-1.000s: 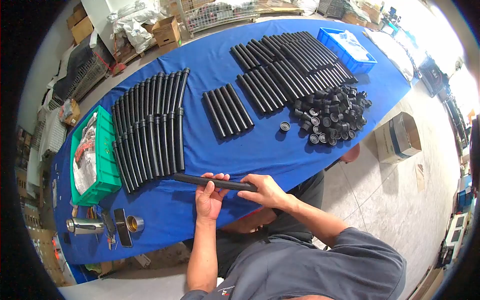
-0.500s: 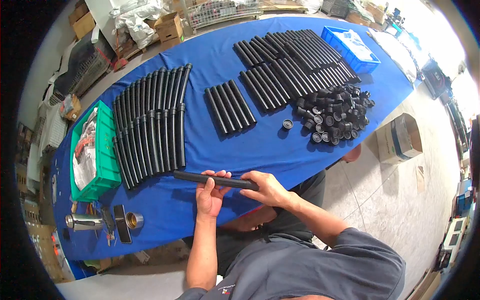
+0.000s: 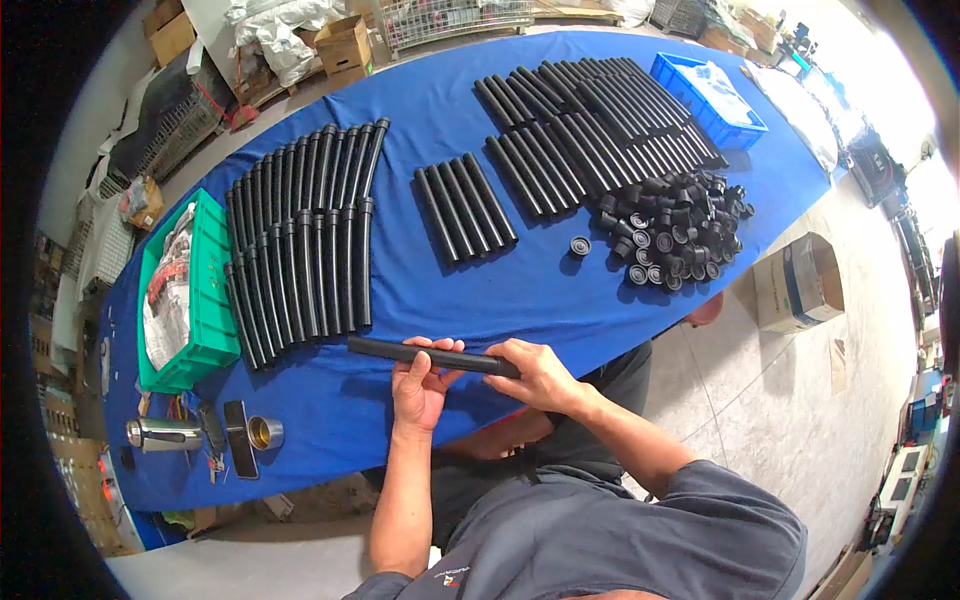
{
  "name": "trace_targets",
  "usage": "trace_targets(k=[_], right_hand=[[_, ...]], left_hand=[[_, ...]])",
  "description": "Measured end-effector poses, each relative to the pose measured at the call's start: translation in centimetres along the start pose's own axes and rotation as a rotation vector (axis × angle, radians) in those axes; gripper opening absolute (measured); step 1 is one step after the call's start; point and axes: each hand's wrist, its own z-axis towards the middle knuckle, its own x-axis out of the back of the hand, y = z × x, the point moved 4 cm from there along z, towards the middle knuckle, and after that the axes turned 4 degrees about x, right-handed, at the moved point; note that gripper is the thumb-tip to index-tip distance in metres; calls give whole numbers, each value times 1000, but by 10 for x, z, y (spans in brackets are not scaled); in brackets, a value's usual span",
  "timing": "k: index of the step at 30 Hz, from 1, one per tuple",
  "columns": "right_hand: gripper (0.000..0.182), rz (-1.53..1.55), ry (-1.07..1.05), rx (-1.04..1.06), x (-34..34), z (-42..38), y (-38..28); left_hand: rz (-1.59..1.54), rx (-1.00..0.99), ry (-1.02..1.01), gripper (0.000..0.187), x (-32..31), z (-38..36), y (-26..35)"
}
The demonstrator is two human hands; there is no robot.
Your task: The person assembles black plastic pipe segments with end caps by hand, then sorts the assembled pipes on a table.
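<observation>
A black tube (image 3: 378, 349) lies across both palms above the near edge of the blue cloth. My left hand (image 3: 422, 388) is closed around its middle, thumb on the near side. My right hand (image 3: 540, 378) grips its right end, and the fingers hide that end. Beyond my hands, a short row of black tubes (image 3: 465, 212) rests on the cloth. One loose black cap (image 3: 580, 246) sits near a heap of black caps (image 3: 672, 235). To the left, tubes with collared far ends (image 3: 305, 270) are laid in two overlapping rows.
More tubes (image 3: 600, 130) are stacked at the far side, near a blue bin (image 3: 742, 135). A green crate (image 3: 212, 340) stands at the left. By it are a steel flask (image 3: 165, 434), a phone (image 3: 240, 440) and a metal cup (image 3: 265, 433). A cardboard box (image 3: 785, 290) is on the floor.
The view has shifted slightly. Both hands keep the same hold on the tube, and nothing on the table has visibly been moved.
</observation>
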Motion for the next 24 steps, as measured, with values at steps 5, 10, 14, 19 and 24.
trace_targets(k=[5,10,14,19,24], right_hand=[[42,223,-159,-376,8,5,-4],[42,-57,2,-10,0,-2,2],[39,129,-181,-323,1,-1,-4],[35,-31,-44,-48,-5,-3,0],[34,-21,-87,-34,-5,-2,1]], left_hand=[[-4,0,-16,26,-3,0,2],[-6,0,17,25,-4,0,1],[-22,8,17,24,-1,0,1],[-2,4,24,23,0,1,0],[14,8,30,22,0,1,1]])
